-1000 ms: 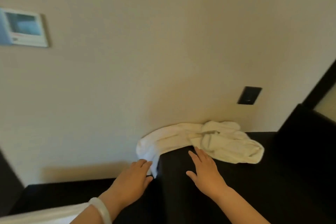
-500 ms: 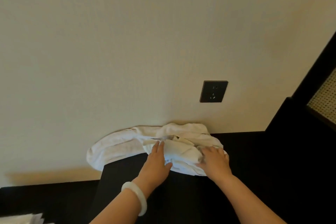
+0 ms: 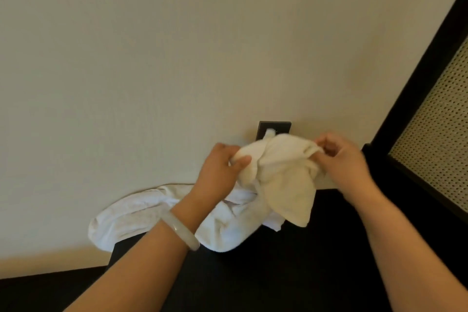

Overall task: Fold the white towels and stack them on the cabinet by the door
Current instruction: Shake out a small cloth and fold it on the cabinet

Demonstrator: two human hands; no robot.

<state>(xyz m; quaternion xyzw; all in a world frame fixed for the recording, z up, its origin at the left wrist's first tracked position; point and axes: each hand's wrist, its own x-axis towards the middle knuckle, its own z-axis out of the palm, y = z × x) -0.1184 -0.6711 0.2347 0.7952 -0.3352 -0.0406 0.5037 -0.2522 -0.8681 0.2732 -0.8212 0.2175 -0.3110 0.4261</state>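
Note:
I hold a small cream-white towel [image 3: 286, 175] up in front of the wall, above the dark cabinet top [image 3: 291, 271]. My left hand [image 3: 220, 170] pinches its left upper edge and my right hand [image 3: 342, 159] pinches its right upper edge. The cloth hangs crumpled between them. A second white towel [image 3: 141, 218] lies rumpled on the cabinet under my left wrist, its left end drooping over the cabinet's left edge.
A black wall socket [image 3: 274, 129] sits just behind the lifted towel. At the right stands a dark frame with a woven cane panel [image 3: 435, 134]. A lower dark surface [image 3: 50, 286] runs along the bottom left.
Both hands have gone from resting on the pile to gripping one towel and lifting it off the cabinet. The view has shifted to the right.

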